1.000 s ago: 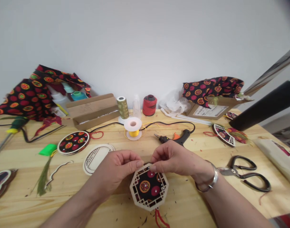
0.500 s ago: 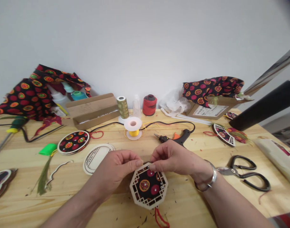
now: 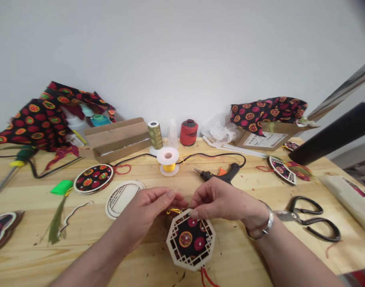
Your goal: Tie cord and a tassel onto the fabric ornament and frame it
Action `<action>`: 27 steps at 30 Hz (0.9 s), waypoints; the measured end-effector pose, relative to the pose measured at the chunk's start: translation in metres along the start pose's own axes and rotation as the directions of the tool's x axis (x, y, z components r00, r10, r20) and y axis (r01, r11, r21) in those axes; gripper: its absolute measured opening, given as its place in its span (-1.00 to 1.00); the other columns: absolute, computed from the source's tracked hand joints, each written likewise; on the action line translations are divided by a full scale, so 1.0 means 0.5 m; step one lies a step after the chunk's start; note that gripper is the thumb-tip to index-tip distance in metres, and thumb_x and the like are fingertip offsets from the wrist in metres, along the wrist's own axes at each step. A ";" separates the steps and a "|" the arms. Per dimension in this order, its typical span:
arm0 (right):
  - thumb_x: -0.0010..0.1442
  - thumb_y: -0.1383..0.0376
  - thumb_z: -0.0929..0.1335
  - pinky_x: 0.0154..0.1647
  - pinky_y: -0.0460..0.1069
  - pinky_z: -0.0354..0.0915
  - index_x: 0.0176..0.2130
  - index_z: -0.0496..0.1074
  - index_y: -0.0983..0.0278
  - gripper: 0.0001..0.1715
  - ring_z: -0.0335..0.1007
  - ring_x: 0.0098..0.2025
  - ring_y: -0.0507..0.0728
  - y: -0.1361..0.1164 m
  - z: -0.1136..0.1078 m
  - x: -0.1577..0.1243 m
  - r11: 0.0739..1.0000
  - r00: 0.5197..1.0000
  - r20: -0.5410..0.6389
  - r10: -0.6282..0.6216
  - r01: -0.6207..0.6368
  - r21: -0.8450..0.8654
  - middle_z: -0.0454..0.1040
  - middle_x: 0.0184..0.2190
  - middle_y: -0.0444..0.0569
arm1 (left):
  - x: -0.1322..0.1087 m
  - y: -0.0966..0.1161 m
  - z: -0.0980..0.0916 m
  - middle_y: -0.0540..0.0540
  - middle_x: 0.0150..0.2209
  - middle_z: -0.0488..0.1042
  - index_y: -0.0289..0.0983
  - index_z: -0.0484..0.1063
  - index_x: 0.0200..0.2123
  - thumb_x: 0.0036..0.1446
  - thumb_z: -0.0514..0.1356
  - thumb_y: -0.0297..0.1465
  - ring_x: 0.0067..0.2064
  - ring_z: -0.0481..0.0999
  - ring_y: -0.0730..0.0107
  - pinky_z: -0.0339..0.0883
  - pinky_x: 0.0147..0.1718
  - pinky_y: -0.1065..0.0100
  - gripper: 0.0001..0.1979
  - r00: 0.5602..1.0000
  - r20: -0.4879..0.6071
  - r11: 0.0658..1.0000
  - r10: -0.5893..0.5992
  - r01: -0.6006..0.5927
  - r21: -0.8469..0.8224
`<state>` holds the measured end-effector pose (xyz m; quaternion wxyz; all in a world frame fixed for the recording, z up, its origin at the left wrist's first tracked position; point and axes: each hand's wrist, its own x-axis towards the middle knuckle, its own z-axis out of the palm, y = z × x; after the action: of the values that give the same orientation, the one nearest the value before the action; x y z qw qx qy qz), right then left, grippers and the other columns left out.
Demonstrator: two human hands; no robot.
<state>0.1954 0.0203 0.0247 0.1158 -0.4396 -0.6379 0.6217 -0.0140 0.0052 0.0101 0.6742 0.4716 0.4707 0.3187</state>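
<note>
An octagonal wooden ornament (image 3: 187, 239) with a lattice border and a dark patterned fabric centre is tilted above the table, red cord hanging from its lower edge. My right hand (image 3: 220, 199) pinches its top edge between thumb and fingers. Close by on the left, my left hand (image 3: 157, 205) has its thumb against its curled fingers; what they hold, if anything, is hidden. Just beneath those fingers a looped yellow cord (image 3: 174, 210) shows at the ornament's top. A pale round wooden frame (image 3: 121, 199) lies behind my left hand, partly covered by it.
A glue gun (image 3: 221, 173) and a yellow thread spool (image 3: 168, 161) lie beyond my hands. Black-handled scissors (image 3: 308, 217) are at right. An oval ornament (image 3: 93, 179), green tassel (image 3: 56, 223) and screwdriver (image 3: 10, 175) sit left. A cardboard box (image 3: 119, 139) stands behind.
My left thumb and fingers have come off the ornament's top edge, and the yellow cord now shows. The ornament has shifted slightly right and down, still in my right hand.
</note>
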 end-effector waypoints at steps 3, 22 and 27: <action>-0.01 0.17 0.42 -0.59 -0.16 0.00 -0.39 0.52 0.36 -0.72 0.05 -0.57 -0.09 -0.001 0.003 0.000 1.000 1.000 0.031 0.006 -0.005 -0.018 0.32 -0.60 -0.19 | -0.005 0.004 0.003 -0.09 -0.30 0.63 -0.21 0.57 -0.25 0.04 0.24 -0.25 -0.22 0.56 0.22 0.38 -0.23 0.30 -0.76 0.988 0.140 0.996 -0.068 0.059 0.068; 0.00 0.23 0.41 -0.62 -0.18 0.02 -0.41 0.50 0.39 -0.78 0.09 -0.58 -0.10 -0.010 0.014 0.001 0.999 0.999 0.051 0.008 -0.006 -0.037 0.33 -0.60 -0.19 | -0.017 -0.003 0.016 -0.03 -0.51 0.58 -0.30 0.58 -0.46 -0.02 0.24 -0.30 -0.47 0.49 0.34 0.26 -0.49 0.44 -0.81 0.965 0.191 0.940 -0.179 0.111 0.322; 0.05 0.00 0.36 -0.58 -0.15 0.05 -0.41 0.52 0.37 -0.54 0.13 -0.58 -0.07 0.001 0.011 0.007 0.993 0.992 -0.095 -0.080 0.088 0.078 0.35 -0.61 -0.15 | -0.013 0.006 0.013 -0.09 -0.44 0.63 -0.28 0.61 -0.34 -0.04 0.29 -0.32 -0.43 0.54 0.30 0.35 -0.42 0.39 -0.81 0.972 0.160 0.984 -0.171 0.161 0.071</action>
<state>0.1894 0.0189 0.0218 0.1888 -0.4353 -0.6238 0.6211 -0.0102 -0.0016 0.0156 0.7212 0.4746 0.4600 0.2073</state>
